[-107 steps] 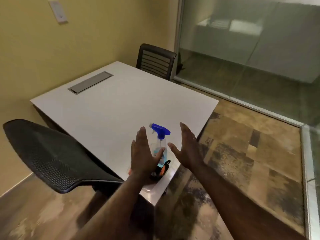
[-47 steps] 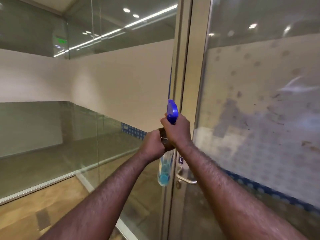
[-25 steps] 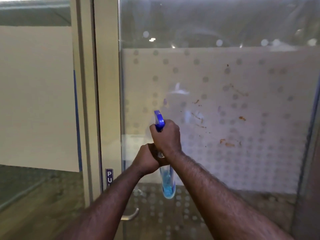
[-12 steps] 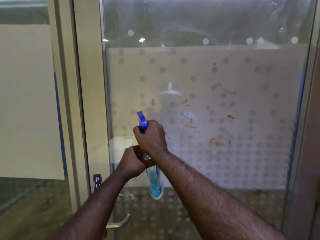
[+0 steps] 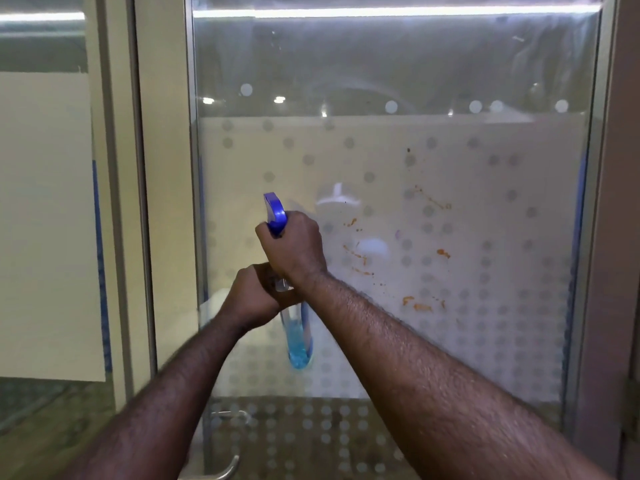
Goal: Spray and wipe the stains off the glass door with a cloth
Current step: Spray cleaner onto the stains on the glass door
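The glass door fills the view, its frosted band dotted with grey circles. Orange-brown stains are spattered across the band at centre right. I hold a clear spray bottle upright close to the glass; it has a blue spray head and blue liquid at the bottom. My right hand wraps its neck just under the spray head. My left hand is a closed fist pressed against the bottle's upper body. No cloth shows in view.
A pale door frame post stands at the left of the pane, with a fixed glass panel beyond it. A metal door handle is at the bottom edge. A brown frame borders the right side.
I took the bottle from the table and turned to the door. Over the last second both hands and the bottle stayed together in front of the stained glass, and the view shifted slightly.
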Demonstrator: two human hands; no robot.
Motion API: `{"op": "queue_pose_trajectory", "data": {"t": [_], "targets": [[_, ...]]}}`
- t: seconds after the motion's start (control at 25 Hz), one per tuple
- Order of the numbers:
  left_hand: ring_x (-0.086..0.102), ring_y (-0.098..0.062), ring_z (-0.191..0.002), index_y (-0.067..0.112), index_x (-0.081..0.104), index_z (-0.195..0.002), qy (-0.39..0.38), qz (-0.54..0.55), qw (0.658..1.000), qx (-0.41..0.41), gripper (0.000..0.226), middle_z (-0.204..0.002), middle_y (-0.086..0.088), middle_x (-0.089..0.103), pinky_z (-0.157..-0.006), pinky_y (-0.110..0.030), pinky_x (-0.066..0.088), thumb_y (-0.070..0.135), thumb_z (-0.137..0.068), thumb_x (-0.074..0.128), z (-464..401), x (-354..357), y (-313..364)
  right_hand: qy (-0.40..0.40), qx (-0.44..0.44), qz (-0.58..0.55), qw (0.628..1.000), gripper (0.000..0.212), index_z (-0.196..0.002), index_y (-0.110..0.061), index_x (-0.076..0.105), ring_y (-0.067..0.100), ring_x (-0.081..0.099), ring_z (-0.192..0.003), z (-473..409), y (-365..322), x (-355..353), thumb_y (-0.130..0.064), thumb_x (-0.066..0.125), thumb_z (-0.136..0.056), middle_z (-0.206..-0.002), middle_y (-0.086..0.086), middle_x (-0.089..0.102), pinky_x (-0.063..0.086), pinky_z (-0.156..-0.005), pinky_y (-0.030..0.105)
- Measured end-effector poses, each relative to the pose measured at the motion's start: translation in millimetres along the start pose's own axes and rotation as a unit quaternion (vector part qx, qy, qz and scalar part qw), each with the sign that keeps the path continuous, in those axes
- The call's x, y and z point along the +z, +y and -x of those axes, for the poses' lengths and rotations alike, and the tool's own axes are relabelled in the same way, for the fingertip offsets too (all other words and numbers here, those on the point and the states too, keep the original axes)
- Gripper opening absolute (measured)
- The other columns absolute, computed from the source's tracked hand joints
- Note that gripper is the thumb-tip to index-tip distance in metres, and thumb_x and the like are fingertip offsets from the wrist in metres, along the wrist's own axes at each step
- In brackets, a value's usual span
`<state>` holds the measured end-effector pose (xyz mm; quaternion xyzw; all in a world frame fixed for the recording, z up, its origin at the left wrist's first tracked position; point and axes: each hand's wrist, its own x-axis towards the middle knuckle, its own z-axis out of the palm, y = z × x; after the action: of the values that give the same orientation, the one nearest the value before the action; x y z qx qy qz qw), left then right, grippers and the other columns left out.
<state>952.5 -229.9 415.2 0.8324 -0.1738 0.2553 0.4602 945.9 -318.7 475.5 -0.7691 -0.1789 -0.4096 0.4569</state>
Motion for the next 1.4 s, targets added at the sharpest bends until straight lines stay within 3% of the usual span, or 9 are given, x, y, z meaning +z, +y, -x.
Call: {"op": "queue_pose_trajectory", "data": {"t": [0.28, 0.52, 0.6, 0.72, 0.84, 1.08, 1.4], "targets": [[0.068, -0.007, -0.072, 0.027, 0.067, -0.076, 0.013, 0.005, 1.0, 0.027, 0.017, -0.068, 0.012, 0.071, -0.063, -0.027, 0.053, 0.036, -0.071, 0.081, -32, -5, 41, 0.05, -0.001, -0.027, 0.998, 0.027, -0.058, -0.019, 0.049, 0.012, 0.046, -0.053, -38, -18, -30, -0.026, 0.06, -0.082, -0.057, -0.002, 0.049, 0.038, -0.052, 0.025], [0.066, -0.001, -0.067, 0.023, 0.067, -0.077, -0.031, 0.026, 0.998, 0.056, 0.027, -0.069, 0.012, 0.07, -0.059, -0.028, 0.052, 0.043, -0.064, 0.081, -40, 30, 73, 0.112, -0.005, 0.009, 0.994, 0.028, -0.056, -0.017, 0.049, 0.014, 0.044, -0.051, -50, 1, -72, -0.024, 0.059, -0.081, -0.053, -0.001, 0.046, 0.043, -0.049, 0.031], [0.068, -0.004, -0.073, 0.025, 0.067, -0.079, -0.041, 0.032, 0.997, 0.058, 0.026, -0.074, 0.011, 0.072, -0.064, -0.031, 0.057, 0.043, -0.064, 0.08, -42, 45, 84, 0.129, -0.002, 0.02, 0.991, 0.029, -0.055, -0.019, 0.047, 0.011, 0.042, -0.049, -50, 10, -87, -0.024, 0.06, -0.081, -0.053, -0.003, 0.045, 0.038, -0.049, 0.026], [0.066, 0.0, -0.068, 0.025, 0.066, -0.074, -0.058, 0.024, 0.995, 0.076, 0.022, -0.07, 0.012, 0.071, -0.061, -0.027, 0.053, 0.039, -0.065, 0.081, -42, 66, 100, 0.146, 0.01, 0.027, 0.989, 0.03, -0.055, -0.02, 0.046, 0.007, 0.038, -0.046, -49, 23, -112, -0.022, 0.061, -0.082, -0.051, -0.005, 0.043, 0.032, -0.046, 0.02], [0.069, -0.014, -0.075, 0.02, 0.068, -0.077, -0.084, 0.002, 0.993, 0.086, 0.024, -0.076, 0.004, 0.072, -0.067, -0.037, 0.059, 0.037, -0.067, 0.083, -42, 87, 114, 0.16, 0.03, 0.034, 0.986, 0.034, -0.054, -0.021, 0.043, 0.004, 0.035, -0.041, -48, 34, -136, -0.022, 0.062, -0.082, -0.049, -0.008, 0.04, 0.027, -0.04, 0.014], [0.069, -0.018, -0.079, 0.016, 0.069, -0.083, -0.111, 0.009, 0.99, 0.089, 0.032, -0.081, 0.0, 0.072, -0.072, -0.043, 0.061, 0.04, -0.067, 0.082, -39, 121, 140, 0.178, 0.058, 0.05, 0.981, 0.034, -0.052, -0.018, 0.042, 0.011, 0.037, -0.046, -47, 48, -178, -0.024, 0.061, -0.079, -0.051, -0.004, 0.041, 0.033, -0.045, 0.025], [0.066, -0.013, -0.074, 0.017, 0.068, -0.08, -0.131, 0.031, 0.986, 0.1, 0.031, -0.077, 0.004, 0.07, -0.063, -0.031, 0.056, 0.04, -0.066, 0.083, -33, 161, 169, 0.203, 0.069, 0.085, 0.973, 0.033, -0.052, -0.019, 0.042, 0.011, 0.036, -0.045, -39, 59, -223, -0.024, 0.061, -0.079, -0.05, -0.005, 0.039, 0.031, -0.044, 0.023]]}}
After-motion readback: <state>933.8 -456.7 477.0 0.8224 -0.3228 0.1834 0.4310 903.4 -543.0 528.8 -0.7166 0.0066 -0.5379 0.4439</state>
